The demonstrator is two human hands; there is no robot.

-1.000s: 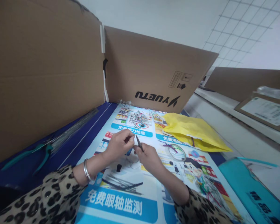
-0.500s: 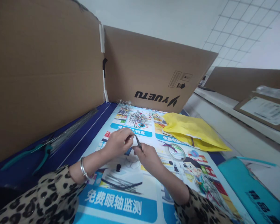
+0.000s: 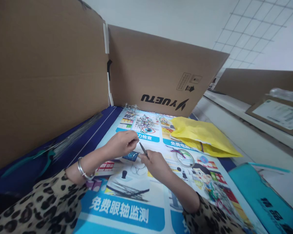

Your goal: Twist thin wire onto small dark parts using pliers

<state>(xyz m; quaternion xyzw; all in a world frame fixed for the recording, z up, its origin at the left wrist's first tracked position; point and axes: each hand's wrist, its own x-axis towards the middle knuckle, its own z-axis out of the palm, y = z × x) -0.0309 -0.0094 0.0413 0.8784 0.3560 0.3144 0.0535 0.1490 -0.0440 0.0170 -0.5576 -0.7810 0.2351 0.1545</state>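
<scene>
My right hand (image 3: 158, 165) is closed round a dark, slim pointed tool (image 3: 144, 150) that looks like tweezers, its tip aimed up and left. Close to that tip, my left hand (image 3: 123, 143) has its fingers pinched together; what they hold, if anything, is too small to make out. Both hands are above the printed sheet (image 3: 122, 224). Thin, pale wire-like loops (image 3: 138, 169) show below the hands. Nearer to me lies a spread of dark thin strips (image 3: 129, 193). Right of my right hand rests a clear ring-shaped coil (image 3: 185, 158) with coloured threads.
Cardboard panels (image 3: 158, 65) stand at the left and back. A tangle of small coloured pieces (image 3: 145, 123) lies at the far end. On the right are a yellow bag (image 3: 205, 136) and a teal packet (image 3: 263, 195). Teal-handled pliers (image 3: 47, 165) and clear strips (image 3: 75, 133) lie left.
My left hand has turned a little and its forearm has shifted slightly left, away from the tool. My right hand has barely moved and still holds the tool.
</scene>
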